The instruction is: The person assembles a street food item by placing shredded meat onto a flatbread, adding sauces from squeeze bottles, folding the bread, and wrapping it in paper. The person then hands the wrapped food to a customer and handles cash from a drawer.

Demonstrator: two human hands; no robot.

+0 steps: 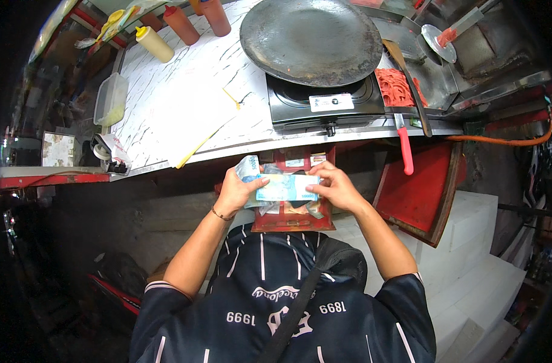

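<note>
My left hand is closed on blue banknotes, its thumb pressed on top. One note lies flat toward the right, and another greyish-blue end sticks up past the fingers. At the right end of the flat note, my right hand pinches its edge. Both hands are over an open red drawer that juts out below the counter in front of my body. Inside the drawer, more notes lie in compartments, partly hidden by my hands.
A black gas stove carries a wide dark griddle. A red-handled knife overhangs the counter edge beside a wooden spatula. Sauce bottles, a plastic tub and a yellow stick are on the marbled counter.
</note>
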